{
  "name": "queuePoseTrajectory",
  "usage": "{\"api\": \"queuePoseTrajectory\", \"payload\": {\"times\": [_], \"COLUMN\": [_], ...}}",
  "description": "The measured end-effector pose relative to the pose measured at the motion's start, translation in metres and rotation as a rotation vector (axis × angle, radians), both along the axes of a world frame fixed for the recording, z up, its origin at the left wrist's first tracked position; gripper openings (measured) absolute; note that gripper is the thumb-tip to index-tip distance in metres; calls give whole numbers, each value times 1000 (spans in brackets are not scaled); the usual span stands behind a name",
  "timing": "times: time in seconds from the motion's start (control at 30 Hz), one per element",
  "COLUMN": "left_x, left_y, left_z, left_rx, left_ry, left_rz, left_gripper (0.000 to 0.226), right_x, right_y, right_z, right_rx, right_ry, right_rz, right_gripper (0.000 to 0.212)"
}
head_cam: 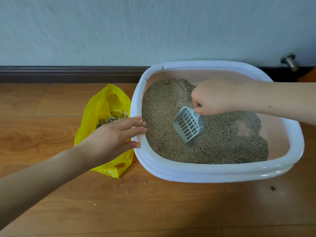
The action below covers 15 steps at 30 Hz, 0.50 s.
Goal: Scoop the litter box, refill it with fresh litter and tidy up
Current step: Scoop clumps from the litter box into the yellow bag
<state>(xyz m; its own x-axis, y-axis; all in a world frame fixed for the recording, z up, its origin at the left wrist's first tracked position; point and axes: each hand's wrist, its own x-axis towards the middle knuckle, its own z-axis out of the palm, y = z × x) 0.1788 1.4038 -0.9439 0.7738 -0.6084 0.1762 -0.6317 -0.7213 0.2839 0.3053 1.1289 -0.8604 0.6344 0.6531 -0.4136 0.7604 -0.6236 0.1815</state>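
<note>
right hand point(215, 96): fist clenched round the handle of the scoop, knuckles up, reaching in over the far right side of the litter box; the handle itself is hidden inside the fist
scoop point(188, 126): grey plastic, slotted, tilted down to the left with its front edge dug into the litter near the middle of the box; a few grains sit in the slots
left hand point(113, 135): released, fingers straight and spread, laid flat on the left rim of the litter box; fingertips point(142, 124) reach just over the inner edge, thumb lies against the outer edge of the rim
litter point(171, 103): tan-grey grains covering most of the box floor, piled higher at the left and near side; a bare pink patch of floor shows at the right
litter box point(205, 171): white rounded rim over a pink inner tray, standing on the floor close to the wall
bag point(104, 103): yellow plastic, mouth open, lying on the floor touching the left side of the box, partly under the left hand; clumps of used litter show inside
floor point(153, 211): wood boards, with stray grains scattered in front of the box and bag, and one dark bit at the right
wall point(119, 28): pale, with a dark skirting board along its foot
door stop point(289, 61): metal, fixed low at the far right behind the box
</note>
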Motion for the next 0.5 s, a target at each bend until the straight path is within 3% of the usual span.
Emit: {"api": "queuePoseTrajectory", "payload": {"times": [0.3,0.5], "left_x": [0,1], "left_y": [1,0], "left_z": [0,-1], "left_rx": [0,1], "left_ry": [17,21], "left_rz": [1,2], "left_gripper": [44,44], "right_x": [-1,-14], "right_y": [12,22], "right_z": [-6,11], "right_rx": [-15,77], "right_ry": [98,-66], "right_rz": [20,177], "right_gripper": [42,41]}}
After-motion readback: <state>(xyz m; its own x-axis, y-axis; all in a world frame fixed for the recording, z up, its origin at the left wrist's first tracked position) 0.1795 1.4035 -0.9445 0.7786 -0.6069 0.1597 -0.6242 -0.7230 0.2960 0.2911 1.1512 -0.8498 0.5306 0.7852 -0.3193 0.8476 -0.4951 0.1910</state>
